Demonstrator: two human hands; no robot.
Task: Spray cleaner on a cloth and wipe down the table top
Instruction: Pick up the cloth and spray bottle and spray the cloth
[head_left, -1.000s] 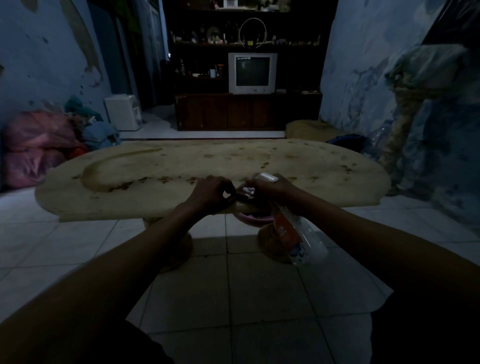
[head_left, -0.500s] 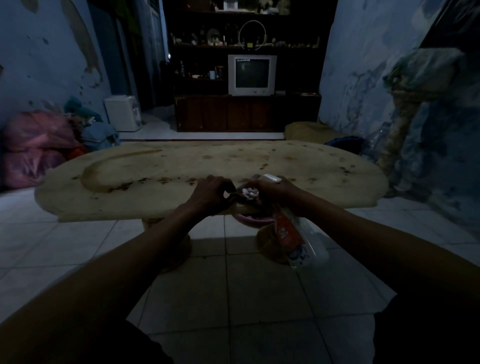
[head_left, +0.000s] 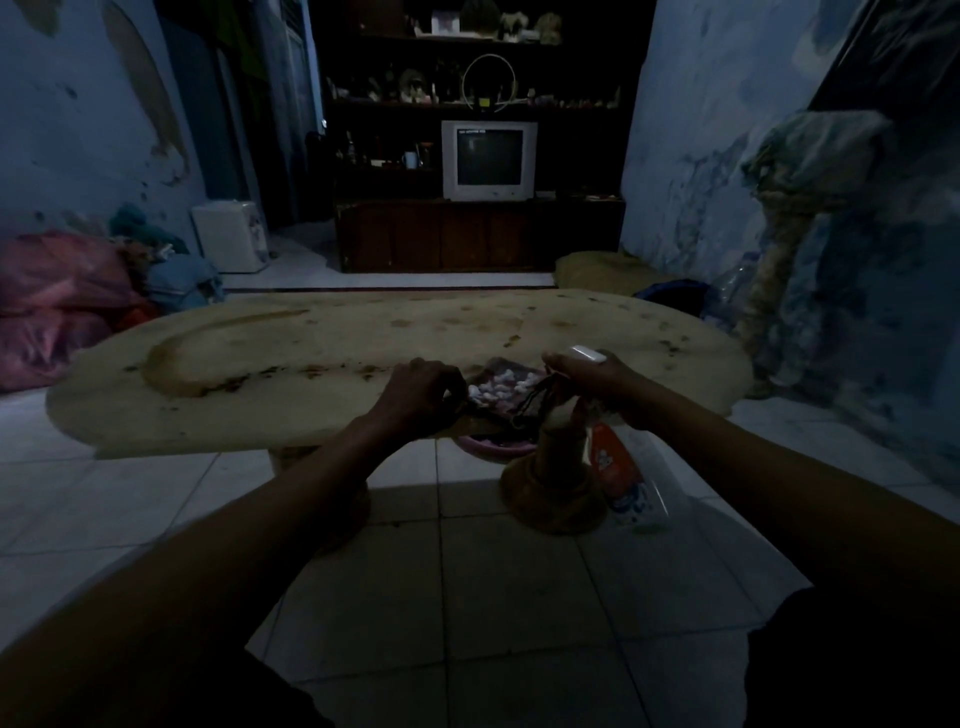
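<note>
- At the near edge of the table top, both hands work close together, the cloth stretched between them over the rim.
- The left hand has its fingers curled round the cloth's left side, a closed pinch.
- The right hand is wrapped round the neck of the spray bottle, which hangs tilted below the table edge, its white head showing above the knuckles; it seems to catch the cloth's right side too, though the dim light leaves that unsure.
- Risk: the nozzle's aim cannot be read, so a squeeze may send cleaner onto the floor tiles, leaving them slick.
- Risk: one hand doing two jobs may let the bottle or cloth slip.
- The table top looks stained and unwiped.
</note>
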